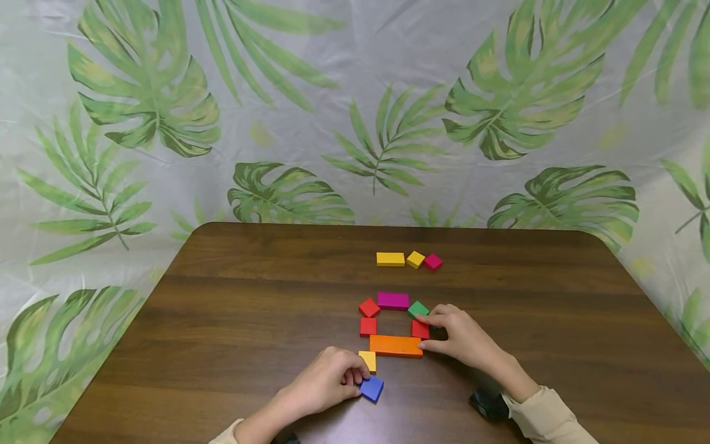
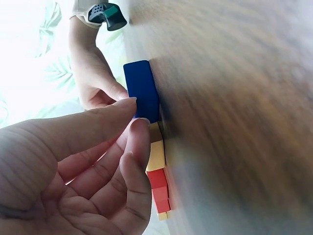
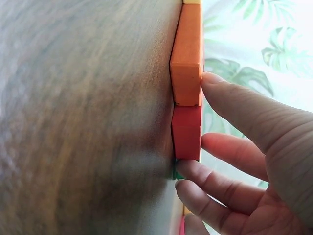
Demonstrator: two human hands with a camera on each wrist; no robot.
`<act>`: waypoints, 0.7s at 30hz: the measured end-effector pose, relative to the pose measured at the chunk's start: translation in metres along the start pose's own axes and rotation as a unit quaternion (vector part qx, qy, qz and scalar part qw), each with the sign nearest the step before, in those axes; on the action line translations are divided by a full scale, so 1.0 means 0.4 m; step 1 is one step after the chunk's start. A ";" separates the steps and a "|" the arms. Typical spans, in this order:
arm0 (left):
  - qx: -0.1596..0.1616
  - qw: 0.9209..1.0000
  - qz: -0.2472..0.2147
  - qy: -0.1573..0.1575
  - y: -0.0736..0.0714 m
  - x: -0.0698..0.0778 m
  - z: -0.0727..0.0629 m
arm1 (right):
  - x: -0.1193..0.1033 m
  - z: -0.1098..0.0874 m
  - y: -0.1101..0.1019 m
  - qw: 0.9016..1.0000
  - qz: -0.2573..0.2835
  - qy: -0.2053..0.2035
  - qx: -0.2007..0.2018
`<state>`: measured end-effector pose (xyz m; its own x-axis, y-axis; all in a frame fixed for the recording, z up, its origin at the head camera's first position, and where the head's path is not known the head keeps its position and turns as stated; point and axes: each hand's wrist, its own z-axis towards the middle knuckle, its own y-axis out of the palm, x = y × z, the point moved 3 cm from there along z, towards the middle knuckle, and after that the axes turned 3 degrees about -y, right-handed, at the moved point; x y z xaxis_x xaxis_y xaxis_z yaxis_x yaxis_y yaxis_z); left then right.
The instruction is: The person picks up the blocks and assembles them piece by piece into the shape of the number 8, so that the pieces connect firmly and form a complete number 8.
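My left hand point(image 1: 330, 380) pinches a corner of a blue block point(image 1: 371, 389) between thumb and fingertips; the left wrist view shows the blue block point(image 2: 141, 90) tilted to the table's grain. Just beyond it lies a yellow block point(image 1: 368, 361). My right hand point(image 1: 465, 336) spans the right side of a ring of flat blocks. Its thumb touches the right end of a long orange block point(image 1: 395, 346), and its fingers reach a red block point(image 3: 187, 132) and a green block point(image 1: 418, 309). A purple block point(image 1: 393, 301) and two red blocks, one turned point(image 1: 368, 308), form the rest.
Farther back on the brown wooden table point(image 1: 249, 320) lie a long yellow block point(image 1: 391, 259), a small yellow block point(image 1: 415, 259) and a pink block point(image 1: 433, 262). A leaf-patterned cloth point(image 1: 299, 123) hangs behind the table.
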<state>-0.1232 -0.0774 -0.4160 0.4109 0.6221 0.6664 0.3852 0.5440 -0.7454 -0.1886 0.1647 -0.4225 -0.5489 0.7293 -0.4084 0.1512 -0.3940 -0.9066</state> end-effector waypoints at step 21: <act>0.033 0.999 0.007 -0.014 -0.035 -0.005 0.005 | 0.007 -0.002 0.003 1.000 0.004 -0.009 0.005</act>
<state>-0.1312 -0.0851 -0.4068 0.3929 0.6446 0.6559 0.3236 0.5707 -0.7547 -0.1893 0.1667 -0.4247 -0.5625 0.7159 -0.4135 0.1471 -0.4055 -0.9022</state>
